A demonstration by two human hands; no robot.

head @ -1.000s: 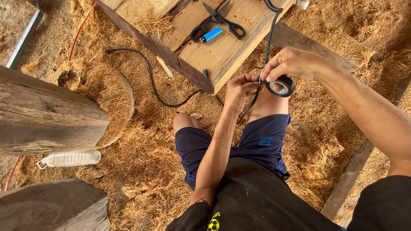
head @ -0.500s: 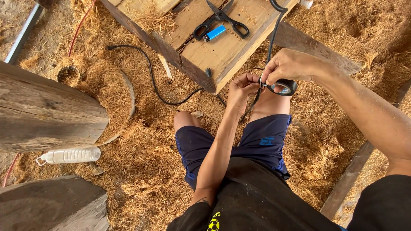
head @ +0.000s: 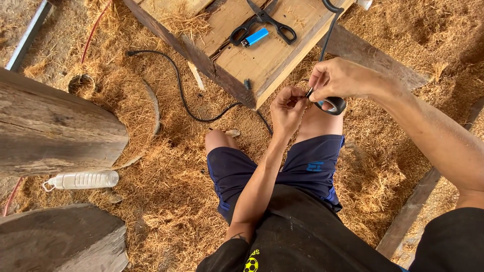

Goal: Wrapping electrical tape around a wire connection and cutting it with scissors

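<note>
My right hand grips a roll of black tape just above my right knee. My left hand pinches the black cable close beside the roll, fingers closed on it. The cable runs up from my hands past the edge of a wooden bench and out of the top of the view. Black scissors and a blue lighter lie on the bench, beyond my hands.
Another black cable snakes over the straw-covered ground. Thick wooden logs lie at the left, with a clear plastic bottle between them. A red hose and a wooden plank lie on the ground.
Both hands have shifted slightly lower and closer together. The tape roll has turned, from facing the camera to being seen nearly edge-on under my right hand.
</note>
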